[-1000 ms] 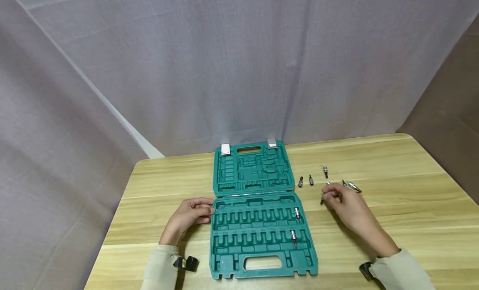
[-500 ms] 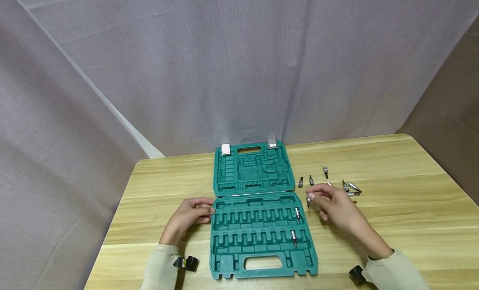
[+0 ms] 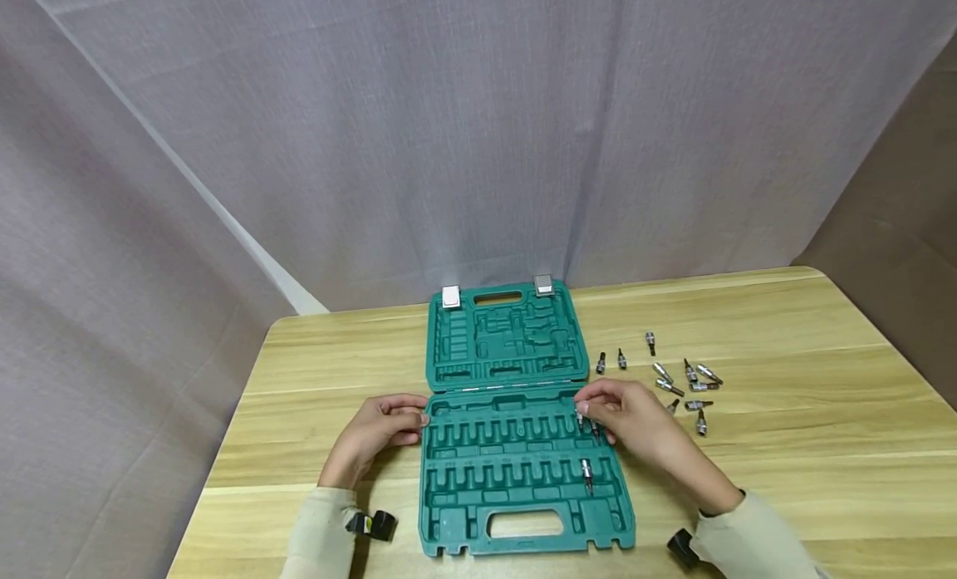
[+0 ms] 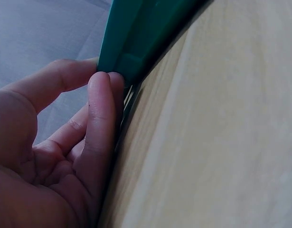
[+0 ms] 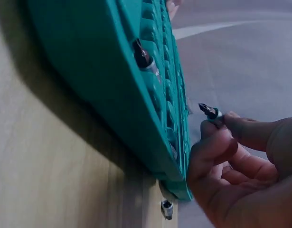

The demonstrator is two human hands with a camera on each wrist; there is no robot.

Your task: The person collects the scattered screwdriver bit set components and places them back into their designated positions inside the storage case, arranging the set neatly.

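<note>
A green tool case (image 3: 516,512) lies open on the wooden table (image 3: 785,446), its tray of slots toward me. My right hand (image 3: 620,417) pinches a small screwdriver bit (image 3: 579,419) over the upper row's right end; the bit's tip (image 5: 208,111) pokes out between finger and thumb above the case (image 5: 103,85). One bit (image 3: 586,473) sits in the lower row, and another lies beside my fingers in the upper row. My left hand (image 3: 381,429) holds the tray's left edge (image 4: 131,52), fingers against its side.
Several loose bits (image 3: 684,388) lie scattered on the table right of the case, with three more (image 3: 620,359) close by the lid. The lid (image 3: 504,334) lies flat behind the tray. A grey curtain hangs behind the table.
My right hand has carried a bit from the loose pile leftward to the tray's upper row. The pile now lies uncovered. My left hand has stayed on the case's edge.
</note>
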